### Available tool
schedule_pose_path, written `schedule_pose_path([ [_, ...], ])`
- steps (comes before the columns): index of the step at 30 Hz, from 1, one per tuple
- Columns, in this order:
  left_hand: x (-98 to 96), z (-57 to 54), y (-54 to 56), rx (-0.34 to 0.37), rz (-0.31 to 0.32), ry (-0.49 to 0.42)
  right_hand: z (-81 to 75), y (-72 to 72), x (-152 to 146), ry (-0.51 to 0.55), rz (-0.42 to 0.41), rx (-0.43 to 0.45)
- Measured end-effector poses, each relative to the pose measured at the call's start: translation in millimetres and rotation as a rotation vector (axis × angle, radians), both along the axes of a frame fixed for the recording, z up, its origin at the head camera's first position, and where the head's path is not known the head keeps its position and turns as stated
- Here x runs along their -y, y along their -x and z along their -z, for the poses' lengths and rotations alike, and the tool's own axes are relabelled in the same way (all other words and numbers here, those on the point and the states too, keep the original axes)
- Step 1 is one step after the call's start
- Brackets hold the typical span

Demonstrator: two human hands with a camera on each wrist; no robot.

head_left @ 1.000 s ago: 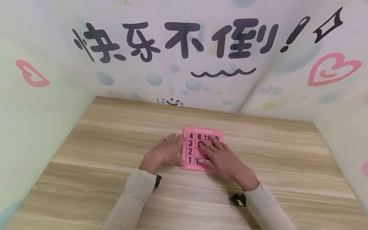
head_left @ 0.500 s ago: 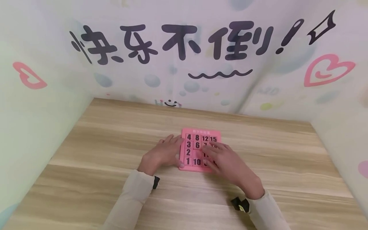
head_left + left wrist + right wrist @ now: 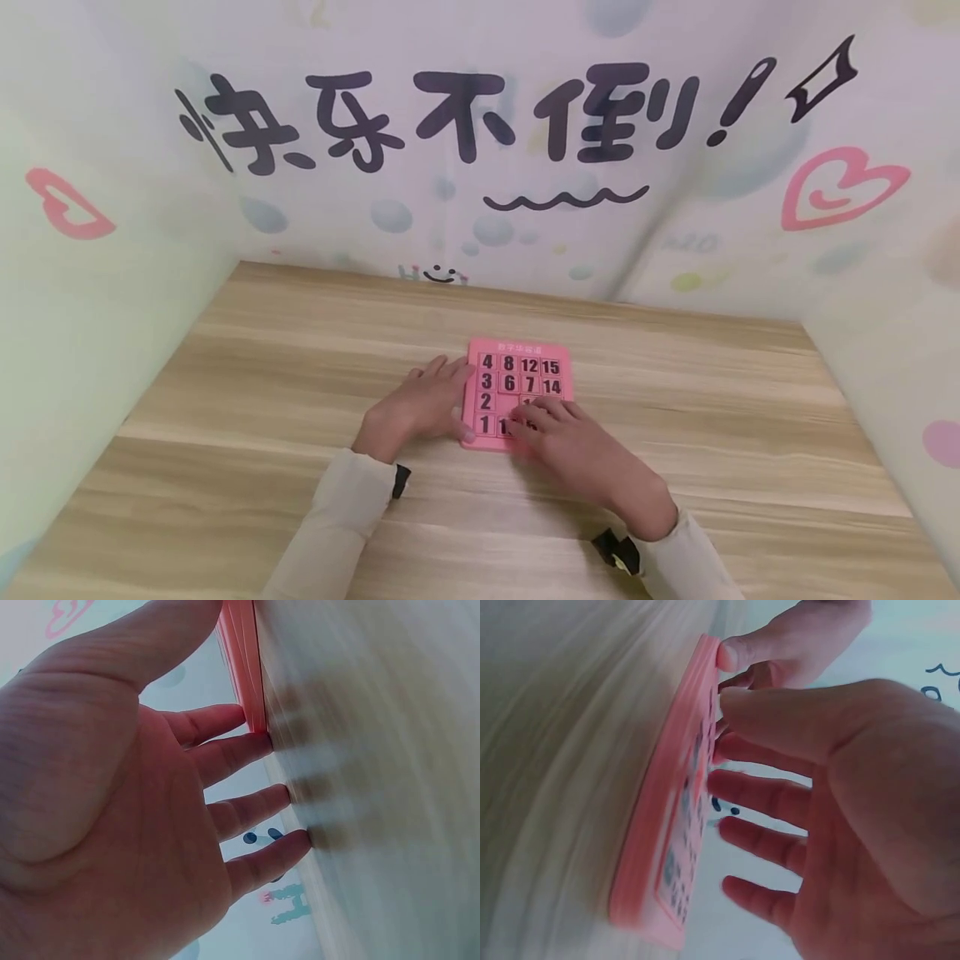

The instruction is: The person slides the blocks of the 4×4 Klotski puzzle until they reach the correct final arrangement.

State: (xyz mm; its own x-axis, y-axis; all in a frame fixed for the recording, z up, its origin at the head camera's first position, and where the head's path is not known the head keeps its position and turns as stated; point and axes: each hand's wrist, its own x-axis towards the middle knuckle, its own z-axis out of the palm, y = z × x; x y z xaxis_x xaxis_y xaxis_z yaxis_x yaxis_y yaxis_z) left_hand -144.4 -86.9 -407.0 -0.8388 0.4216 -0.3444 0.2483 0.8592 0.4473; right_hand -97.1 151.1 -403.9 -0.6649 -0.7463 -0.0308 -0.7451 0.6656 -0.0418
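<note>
A pink number sliding puzzle [image 3: 519,348] lies flat on the table, its black-numbered tiles in a square grid. One gap [image 3: 507,403] shows in the second column, third row. My left hand [image 3: 423,404] rests at the puzzle's left side, thumb at the near corner; in the left wrist view its straight fingers [image 3: 251,868] reach the table or the pink edge. Over the lower right tiles, my right hand [image 3: 573,442] spreads loosely straight fingers and hides several numbers. Its thumb [image 3: 780,712] is close to the puzzle face in the right wrist view; contact cannot be told.
The wood-grain table [image 3: 300,333] runs back to a printed cloth wall [image 3: 480,233] with large black characters, hearts and bubbles. Cloth also closes off the left and right sides. Dark wrist straps [image 3: 617,552] sit at both pale sleeves [image 3: 330,508].
My right hand has drawn nearer and to the left across the puzzle, uncovering the upper right tiles such as 15, 7 and 14. The left hand stays at the edge; the head view shifts slightly.
</note>
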Motion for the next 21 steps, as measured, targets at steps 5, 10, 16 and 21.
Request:
schedule_pose_path([
  [5, 1.5, -0.3, 0.1, -0.011, -0.005, -0.001, -5.5, -1.9, 2.8, -0.028, -0.029, 0.001],
  [10, 2.2, -0.1, 0.8, -0.016, -0.004, -0.008, -7.7, -3.0, 4.5, -0.053, -0.006, 0.03],
  [16, 2.1, 1.2, -0.8, -0.004, 0.001, -0.023, -7.7, -7.6, 4.9, -0.084, 0.025, 0.088],
  [21, 0.5, 2.8, -1.6, -0.009, -0.003, -0.022, -6.5, -8.4, 3.7, -0.075, 0.039, 0.093],
])
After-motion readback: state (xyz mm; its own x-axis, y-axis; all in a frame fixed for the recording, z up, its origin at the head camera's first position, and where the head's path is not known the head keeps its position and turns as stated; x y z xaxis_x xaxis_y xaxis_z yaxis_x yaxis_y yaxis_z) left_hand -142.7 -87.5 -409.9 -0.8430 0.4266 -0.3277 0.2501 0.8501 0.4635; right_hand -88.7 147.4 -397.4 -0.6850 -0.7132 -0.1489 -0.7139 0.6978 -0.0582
